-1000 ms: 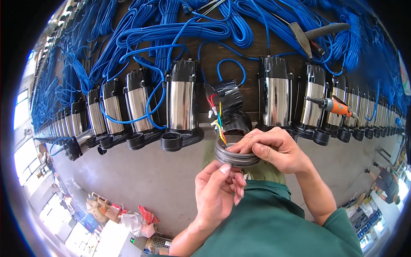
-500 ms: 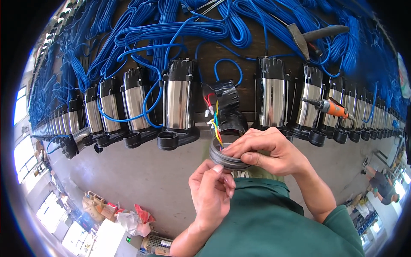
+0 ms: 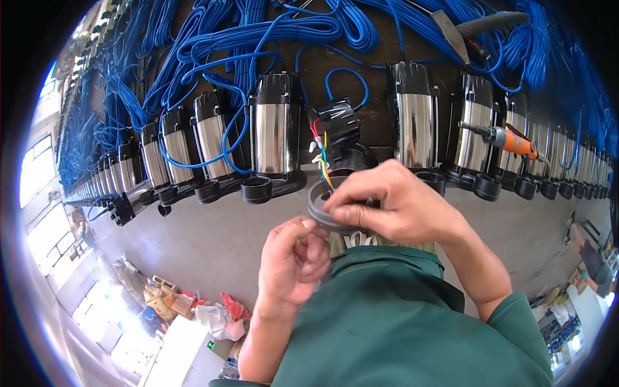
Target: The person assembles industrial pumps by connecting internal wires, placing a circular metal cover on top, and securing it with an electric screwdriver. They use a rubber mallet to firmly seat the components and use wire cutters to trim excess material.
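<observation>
A round grey housing with an open mouth is in front of me at the bench edge. My left hand is closed, its thumb and forefinger pinched at the housing's lower left rim. Over the mouth bends my right hand, fingers curled together into it and the thumb along the near rim; what the fingertips hold is hidden. Yellow and blue wires run down into the housing. Above them lies a black ribbed cap with red wires and white connectors beside it, and a blue cable loops behind.
Steel-bodied pumps with black tops stand in a row on both sides. Coils of blue cable cover the bench behind. A hammer and an orange power screwdriver lie to the right. Another person is at the far right.
The housing and both hands appear slightly higher and further left in view. My right hand has turned more over the mouth, and the left has slid to the rim's left side.
</observation>
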Demonstrator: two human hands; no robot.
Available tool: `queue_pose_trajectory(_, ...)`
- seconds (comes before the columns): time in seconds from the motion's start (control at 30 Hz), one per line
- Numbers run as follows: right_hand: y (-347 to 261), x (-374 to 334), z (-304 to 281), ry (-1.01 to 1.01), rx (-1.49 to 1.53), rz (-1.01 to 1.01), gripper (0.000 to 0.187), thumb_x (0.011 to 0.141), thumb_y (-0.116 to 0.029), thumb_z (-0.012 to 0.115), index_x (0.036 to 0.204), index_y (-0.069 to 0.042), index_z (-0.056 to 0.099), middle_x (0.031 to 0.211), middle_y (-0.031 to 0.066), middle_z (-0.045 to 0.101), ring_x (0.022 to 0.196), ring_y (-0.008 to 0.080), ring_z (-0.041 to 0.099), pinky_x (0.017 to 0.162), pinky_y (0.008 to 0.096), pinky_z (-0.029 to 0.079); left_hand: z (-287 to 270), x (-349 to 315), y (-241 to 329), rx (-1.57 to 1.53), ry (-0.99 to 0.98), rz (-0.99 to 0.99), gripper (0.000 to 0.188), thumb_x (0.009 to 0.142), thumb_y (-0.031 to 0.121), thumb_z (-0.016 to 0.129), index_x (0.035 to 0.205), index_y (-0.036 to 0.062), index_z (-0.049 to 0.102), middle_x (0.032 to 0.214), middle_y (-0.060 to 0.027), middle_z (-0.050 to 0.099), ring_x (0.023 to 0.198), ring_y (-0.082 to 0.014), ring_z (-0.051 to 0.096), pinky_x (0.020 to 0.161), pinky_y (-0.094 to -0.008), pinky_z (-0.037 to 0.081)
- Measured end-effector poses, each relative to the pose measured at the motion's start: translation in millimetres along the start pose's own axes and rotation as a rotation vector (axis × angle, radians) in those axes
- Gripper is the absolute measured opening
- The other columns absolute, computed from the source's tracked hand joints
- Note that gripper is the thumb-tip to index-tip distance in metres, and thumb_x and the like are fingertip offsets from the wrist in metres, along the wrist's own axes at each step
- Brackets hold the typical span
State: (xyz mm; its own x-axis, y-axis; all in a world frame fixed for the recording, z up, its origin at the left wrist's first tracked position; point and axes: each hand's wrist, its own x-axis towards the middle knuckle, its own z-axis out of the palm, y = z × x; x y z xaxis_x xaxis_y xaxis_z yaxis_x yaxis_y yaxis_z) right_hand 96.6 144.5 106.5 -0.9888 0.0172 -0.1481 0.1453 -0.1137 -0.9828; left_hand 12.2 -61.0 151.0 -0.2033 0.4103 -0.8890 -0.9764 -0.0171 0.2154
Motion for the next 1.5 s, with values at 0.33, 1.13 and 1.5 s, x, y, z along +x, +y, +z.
queue_pose_trajectory(0.33,8,16,-30,-0.086,0.27,0.203,0.029,0.092,-0.024,0.077,0.102,0.004,0.078,0.081,0.0092,0.075,0.073,0.0123,0.064,0.07,0.0319,0.051,20,9,12,-0.129,-0.019,-0.065,0.03,0.101,0.019,0.053,0.096,-0.0067,0.065,0.06,0.0019,0.047,0.045,-0.0063,0.035,0.034,-0.0196,0.026)
queue_pose_trajectory(1.13,-19,21,-4,-0.085,-0.181,0.191,0.023,0.072,-0.019,0.076,0.083,0.001,0.078,0.073,0.0147,0.074,0.067,0.0243,0.071,0.068,0.0343,0.055,41,13,67,0.934,0.178,-0.198,0.017,0.09,0.006,0.061,0.08,-0.0062,0.066,0.059,-0.0066,0.059,0.041,-0.0086,0.046,0.036,-0.0224,0.027)
queue_pose_trajectory(1.5,-27,-9,26,0.124,-0.174,0.195,0.021,0.081,-0.017,0.078,0.093,0.0,0.075,0.087,0.0157,0.075,0.076,0.0285,0.073,0.068,0.0362,0.056,-28,11,23,0.389,-0.09,0.007,0.01,0.1,0.011,0.066,0.098,0.0013,0.066,0.077,-0.0063,0.069,0.057,-0.0105,0.062,0.047,-0.0221,0.043)
